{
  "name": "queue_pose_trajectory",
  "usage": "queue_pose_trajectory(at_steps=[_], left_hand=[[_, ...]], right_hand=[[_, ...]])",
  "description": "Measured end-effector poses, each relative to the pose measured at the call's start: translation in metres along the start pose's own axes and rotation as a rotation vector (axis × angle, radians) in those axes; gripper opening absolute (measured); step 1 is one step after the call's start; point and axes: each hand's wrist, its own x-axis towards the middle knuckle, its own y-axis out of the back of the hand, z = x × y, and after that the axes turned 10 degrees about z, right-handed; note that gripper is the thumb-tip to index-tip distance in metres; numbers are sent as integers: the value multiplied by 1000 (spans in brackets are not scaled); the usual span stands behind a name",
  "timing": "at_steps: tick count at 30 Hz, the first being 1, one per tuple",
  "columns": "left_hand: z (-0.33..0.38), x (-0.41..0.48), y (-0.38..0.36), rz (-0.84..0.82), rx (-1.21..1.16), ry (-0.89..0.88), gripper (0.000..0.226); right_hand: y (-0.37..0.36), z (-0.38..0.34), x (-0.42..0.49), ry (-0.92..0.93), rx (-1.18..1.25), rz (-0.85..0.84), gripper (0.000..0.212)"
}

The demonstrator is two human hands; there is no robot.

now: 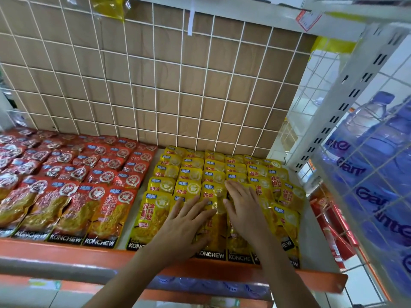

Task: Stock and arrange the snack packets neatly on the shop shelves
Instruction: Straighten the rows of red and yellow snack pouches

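The yellow packets (193,174) are flat, glossy foil pouches with black bottom bands. They lie in overlapping rows on the right half of the shelf (66,247), from its back edge to its orange front lip. The rows nearest the right edge sit slightly askew.

Both hands lie on the front rows of this block. The left hand (184,223) rests flat with its fingers straight and spread, and grasps nothing. The right hand (244,210), just beside it, is also flat, its fingers reaching further back over the pouches.

The red packets (89,174), of the same shape and shine, fill the left half in similar rows, with a narrow bare strip between the two colours.

A white wire grid (155,85) backed by brown cardboard stands behind the shelf. At the right are a slotted white post (347,92) and blue water bottles (373,134) behind mesh.
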Motion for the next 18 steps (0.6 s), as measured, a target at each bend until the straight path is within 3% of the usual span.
queue_pose_trajectory(at_steps=[3, 6, 10, 18], left_hand=[[0, 0, -1, -17, 50, -22, 62], [0, -1, -4, -7, 48, -18, 62], [-1, -1, -6, 38, 45, -31, 62], [-2, -2, -6, 64, 21, -30, 61]], right_hand=[[1, -3, 11, 15, 6, -118, 53], [3, -8, 18, 21, 43, -162, 47], [-3, -10, 35, -36, 67, -129, 44], [-9, -8, 63, -129, 195, -90, 14]])
